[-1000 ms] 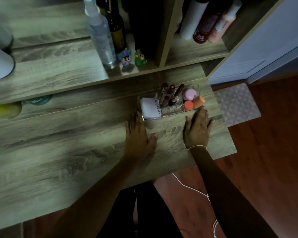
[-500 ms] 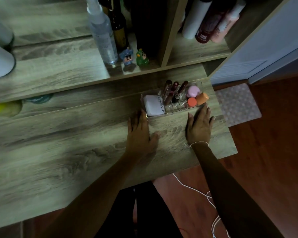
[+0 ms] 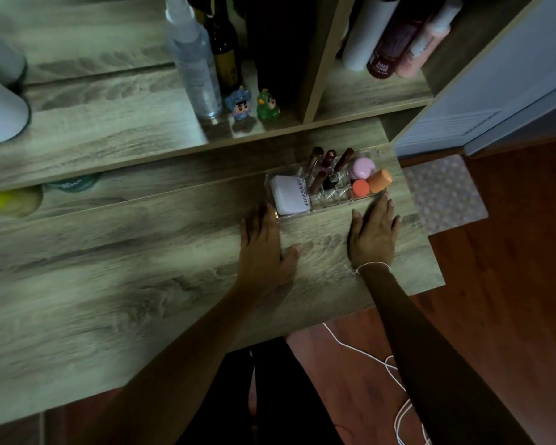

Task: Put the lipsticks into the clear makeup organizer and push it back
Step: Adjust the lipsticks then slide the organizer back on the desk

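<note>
The clear makeup organizer (image 3: 326, 187) held the lipsticks (image 3: 326, 167) while my flat, empty left hand (image 3: 264, 248) and right hand (image 3: 373, 236) touched its front.

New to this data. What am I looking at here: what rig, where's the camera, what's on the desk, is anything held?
There is no robot: a person works with bare hands, and the one picture comes from a wide-angle camera worn on their head, looking down. The left hand and right hand lie flat and open on a wooden desk, fingertips at the near edge of a clear makeup organizer. Nothing is gripped; the pose fits pushing. Inside the organizer stand dark lipsticks, with a white compact to their left and pink and orange sponges to their right. On the shelf behind are a spray bottle and two small figurines.
</note>
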